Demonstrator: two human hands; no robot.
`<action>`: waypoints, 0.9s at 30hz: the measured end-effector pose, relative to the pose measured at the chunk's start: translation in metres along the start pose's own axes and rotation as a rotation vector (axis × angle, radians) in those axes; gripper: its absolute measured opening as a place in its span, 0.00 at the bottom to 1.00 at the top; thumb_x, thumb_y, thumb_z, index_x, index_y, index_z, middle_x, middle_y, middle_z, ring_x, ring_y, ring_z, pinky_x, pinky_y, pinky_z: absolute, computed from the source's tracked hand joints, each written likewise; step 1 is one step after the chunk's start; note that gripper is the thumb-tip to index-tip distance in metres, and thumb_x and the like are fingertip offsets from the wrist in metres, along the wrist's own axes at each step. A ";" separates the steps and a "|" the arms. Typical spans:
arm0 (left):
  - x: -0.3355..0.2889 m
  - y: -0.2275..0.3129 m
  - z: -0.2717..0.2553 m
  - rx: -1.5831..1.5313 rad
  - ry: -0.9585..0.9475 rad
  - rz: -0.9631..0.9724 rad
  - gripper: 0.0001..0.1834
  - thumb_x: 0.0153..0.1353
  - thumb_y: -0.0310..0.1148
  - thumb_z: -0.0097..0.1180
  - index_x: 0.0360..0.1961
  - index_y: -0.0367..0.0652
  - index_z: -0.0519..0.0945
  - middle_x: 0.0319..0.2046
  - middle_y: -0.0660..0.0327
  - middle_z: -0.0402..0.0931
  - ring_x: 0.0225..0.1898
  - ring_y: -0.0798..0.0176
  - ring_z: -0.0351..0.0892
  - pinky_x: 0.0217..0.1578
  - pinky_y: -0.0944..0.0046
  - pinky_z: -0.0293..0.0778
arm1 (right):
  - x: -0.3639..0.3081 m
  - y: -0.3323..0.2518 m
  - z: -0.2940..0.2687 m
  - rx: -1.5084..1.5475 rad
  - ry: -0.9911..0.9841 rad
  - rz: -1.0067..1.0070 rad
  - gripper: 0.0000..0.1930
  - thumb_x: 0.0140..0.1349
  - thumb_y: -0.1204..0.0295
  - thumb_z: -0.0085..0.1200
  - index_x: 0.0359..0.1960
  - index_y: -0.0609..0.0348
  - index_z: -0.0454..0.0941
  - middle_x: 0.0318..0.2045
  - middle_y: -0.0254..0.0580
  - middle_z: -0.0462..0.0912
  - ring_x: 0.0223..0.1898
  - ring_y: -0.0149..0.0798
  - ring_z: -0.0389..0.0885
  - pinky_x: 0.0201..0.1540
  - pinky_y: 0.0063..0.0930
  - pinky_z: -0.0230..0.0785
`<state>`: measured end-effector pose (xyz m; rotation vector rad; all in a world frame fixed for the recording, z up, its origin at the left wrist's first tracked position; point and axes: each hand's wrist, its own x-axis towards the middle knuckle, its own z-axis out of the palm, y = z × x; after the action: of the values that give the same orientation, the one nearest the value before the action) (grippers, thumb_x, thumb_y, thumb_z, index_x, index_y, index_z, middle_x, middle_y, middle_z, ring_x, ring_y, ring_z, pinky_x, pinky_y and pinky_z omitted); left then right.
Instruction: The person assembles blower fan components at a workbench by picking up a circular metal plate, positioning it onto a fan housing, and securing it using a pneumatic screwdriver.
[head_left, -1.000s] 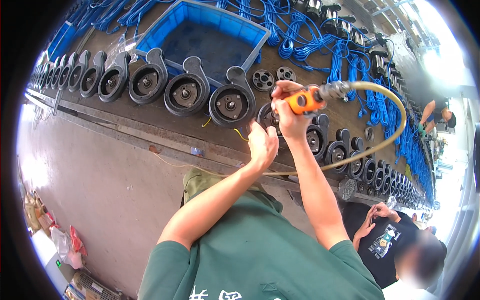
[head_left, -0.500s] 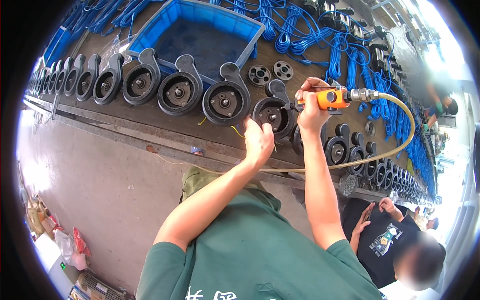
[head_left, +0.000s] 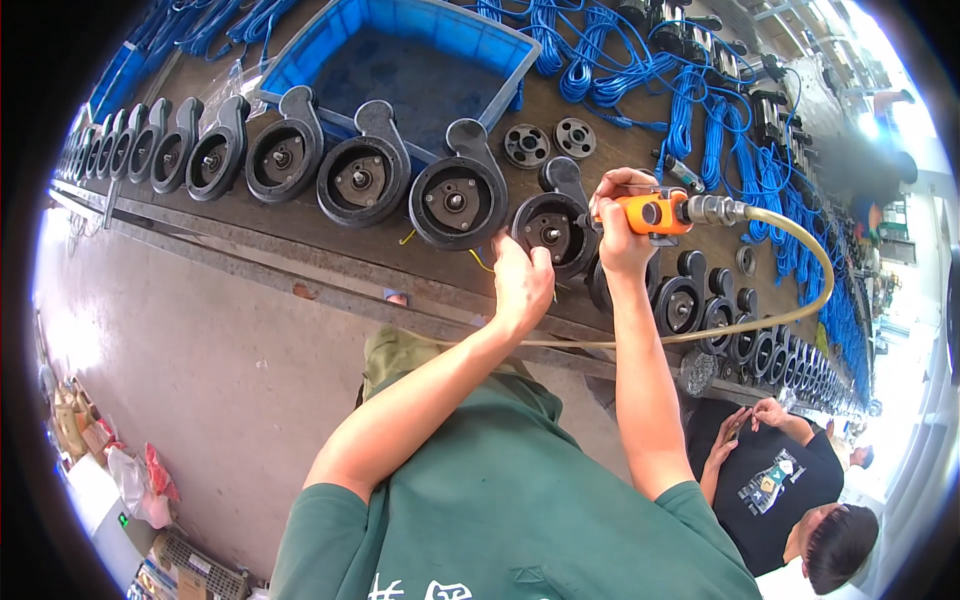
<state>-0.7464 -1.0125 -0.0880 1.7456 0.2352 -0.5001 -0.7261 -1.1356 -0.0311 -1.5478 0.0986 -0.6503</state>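
Note:
A row of black round housings, each with a curved arm, lies along the near edge of the bench. My right hand (head_left: 622,235) is wrapped around an orange air tool (head_left: 655,212), whose pale hose (head_left: 815,240) loops back toward me. The tool's front end points left, by the right rim of one black round housing (head_left: 548,212). Inside that housing are a dark plate and a short metal shaft. At its near rim my left hand (head_left: 525,288) is closed, fingers at the edge; its fingertips are partly hidden.
A blue plastic crate (head_left: 400,85) stands behind the row. Two metal wheels (head_left: 526,146) lie beyond the housing. Bundles of blue cable (head_left: 685,120) cover the far side of the bench. A person in a black shirt (head_left: 765,465) sits at the right.
The view has shifted slightly. The tool's front end sits a little farther right, by the rim. The left hand stays at the housing. The person at right has moved their head.

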 end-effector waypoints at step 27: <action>0.000 -0.005 0.004 0.008 0.055 0.058 0.32 0.62 0.32 0.48 0.63 0.26 0.57 0.43 0.31 0.77 0.44 0.34 0.80 0.49 0.48 0.75 | 0.012 0.002 -0.003 0.073 -0.296 0.058 0.13 0.55 0.83 0.54 0.43 0.61 0.75 0.34 0.36 0.79 0.35 0.25 0.78 0.40 0.20 0.73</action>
<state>-0.7491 -1.0154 -0.0935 1.7702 0.2206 -0.4116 -0.7173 -1.1440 -0.0294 -1.5482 -0.1020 -0.3691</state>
